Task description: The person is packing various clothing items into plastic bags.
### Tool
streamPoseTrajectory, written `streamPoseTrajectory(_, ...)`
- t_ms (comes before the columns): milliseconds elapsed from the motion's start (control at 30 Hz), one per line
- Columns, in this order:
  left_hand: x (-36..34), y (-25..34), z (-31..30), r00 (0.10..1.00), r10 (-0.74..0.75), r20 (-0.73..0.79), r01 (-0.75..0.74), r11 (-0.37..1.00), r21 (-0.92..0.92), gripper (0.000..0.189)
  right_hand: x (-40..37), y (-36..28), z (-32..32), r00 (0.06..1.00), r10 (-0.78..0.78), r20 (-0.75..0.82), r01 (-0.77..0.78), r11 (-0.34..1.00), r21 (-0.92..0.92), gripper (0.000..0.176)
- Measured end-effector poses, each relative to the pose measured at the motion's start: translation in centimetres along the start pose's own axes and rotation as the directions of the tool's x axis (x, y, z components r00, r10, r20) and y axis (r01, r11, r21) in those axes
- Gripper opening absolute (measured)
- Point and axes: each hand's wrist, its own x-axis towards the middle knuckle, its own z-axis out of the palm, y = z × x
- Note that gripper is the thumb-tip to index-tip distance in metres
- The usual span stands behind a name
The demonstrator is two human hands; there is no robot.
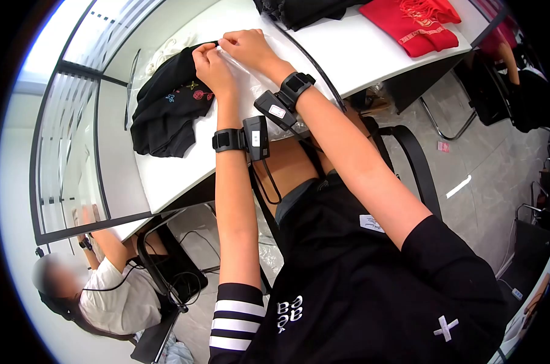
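Note:
At the top centre, my left hand [214, 70] and my right hand [247, 48] are close together over the white table [159, 176]. Both have fingers pinched at the edge of a black garment [172, 109] with small coloured embroidered flowers. What exactly sits between the fingertips is too small to make out. Clear plastic [251, 85] lies under and beside my hands. Each of my wrists carries a black strap with a boxy device and a cable.
A folded red cloth [411, 27] and another black cloth [305, 12] lie along the table's far right part. White cord-like material [169, 53] is behind the garment. A glass partition runs along the left, with a seated person [120, 297] beyond. Chairs stand at right.

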Motion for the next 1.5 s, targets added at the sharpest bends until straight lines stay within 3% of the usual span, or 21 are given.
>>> streamPoseTrajectory(67,-0.2,0.0,0.1,0.995,0.095,0.017,-0.096,0.988,0.121,0.015,-0.2,-0.5,-0.4,0.997,0.033,0.074,-0.034,0.999,0.023,0.028)
streamPoseTrajectory(300,-0.3,0.7,-0.1,0.995,0.066,0.070,-0.076,0.985,0.152,0.016,-0.2,-0.6,-0.5,0.996,0.089,0.027,-0.092,0.987,0.132,0.029)
streamPoseTrajectory(400,0.1,-0.3,-0.1,0.995,0.053,0.089,-0.061,0.994,0.086,0.016,-0.2,-0.5,-0.4,0.993,0.118,0.022,-0.120,0.981,0.151,0.030)
streamPoseTrajectory(500,0.5,-1.4,-0.2,0.988,0.142,0.059,-0.148,0.983,0.111,0.017,0.0,-0.2,-0.3,0.997,0.072,-0.006,-0.071,0.991,0.112,0.029)
streamPoseTrajectory(600,0.3,-1.2,-0.3,0.981,0.193,0.032,-0.195,0.947,0.255,0.017,0.1,-0.1,-0.1,0.994,0.106,0.002,-0.105,0.980,0.169,0.025)
streamPoseTrajectory(667,0.0,-1.1,-0.1,0.995,0.102,-0.014,-0.098,0.981,0.166,0.017,0.3,0.3,0.0,0.987,0.157,0.034,-0.160,0.936,0.315,0.021)
streamPoseTrajectory(767,-0.2,-1.1,-0.2,0.994,0.111,0.024,-0.113,0.962,0.248,0.017,0.1,-0.6,-0.6,0.978,0.182,0.100,-0.207,0.872,0.444,0.020)
streamPoseTrajectory(867,-0.2,-1.3,0.0,0.992,0.119,0.050,-0.129,0.947,0.295,0.017,0.0,-0.2,0.1,0.991,0.089,0.096,-0.127,0.830,0.542,0.024)
streamPoseTrajectory(1000,-0.3,-1.4,-0.1,0.991,0.107,0.085,-0.129,0.935,0.331,0.017,0.0,-0.3,-0.3,0.977,0.142,0.161,-0.210,0.787,0.580,0.030)
streamPoseTrajectory(1067,-0.3,-1.2,0.0,0.989,0.109,0.097,-0.136,0.927,0.348,0.016,0.0,0.1,-0.3,0.951,0.261,0.166,-0.309,0.803,0.510,0.033)
streamPoseTrajectory(1267,-0.6,-0.9,-0.1,0.989,0.093,0.112,-0.125,0.937,0.327,0.017,-0.3,-0.3,-0.3,0.941,0.318,0.115,-0.328,0.778,0.535,0.038)
streamPoseTrajectory(1500,-0.3,-1.8,0.0,0.983,0.169,0.072,-0.183,0.934,0.306,0.018,-0.1,-0.4,-0.4,0.958,0.261,0.121,-0.283,0.781,0.557,0.047)
